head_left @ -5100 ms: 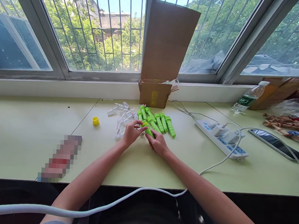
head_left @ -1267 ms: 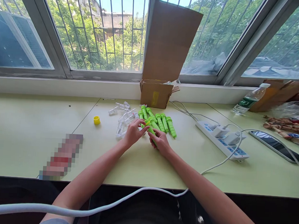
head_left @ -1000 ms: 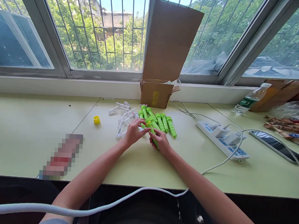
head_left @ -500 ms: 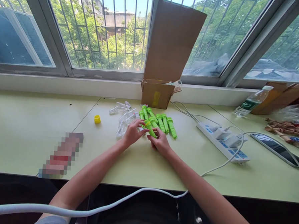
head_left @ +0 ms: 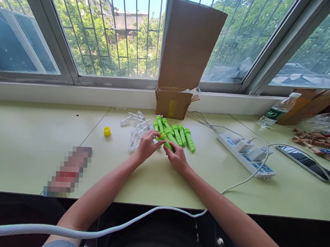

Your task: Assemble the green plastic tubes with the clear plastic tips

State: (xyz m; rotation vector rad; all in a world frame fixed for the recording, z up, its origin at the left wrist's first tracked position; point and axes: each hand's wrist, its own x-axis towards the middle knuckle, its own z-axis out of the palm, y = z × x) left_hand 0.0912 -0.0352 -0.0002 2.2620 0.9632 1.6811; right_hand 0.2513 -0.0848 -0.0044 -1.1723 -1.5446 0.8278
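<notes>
Both hands are on one green plastic tube [head_left: 167, 144] with a yellow ring at its upper end. My left hand [head_left: 147, 146] pinches that yellow end between thumb and fingers. Wrapped round the lower end are the fingers of my right hand [head_left: 177, 156], hiding part of it. Just beyond lie several more green ribbed tubes [head_left: 190, 140] with flanged ends. Clear plastic tubes [head_left: 136, 134] are heaped beside my left hand. A yellow cap [head_left: 107, 131] stands alone farther left.
An open cardboard box [head_left: 173, 104] stands at the window. A power strip [head_left: 244, 157] with plugs and cables, a phone [head_left: 306, 162] and a water bottle [head_left: 279, 110] are on the right. A blurred-out object [head_left: 68, 172] lies front left. A white cable [head_left: 174, 209] crosses the table's front edge.
The green tube has tilted slightly and its lower end sits deeper in my right hand. My left hand has hardly moved.
</notes>
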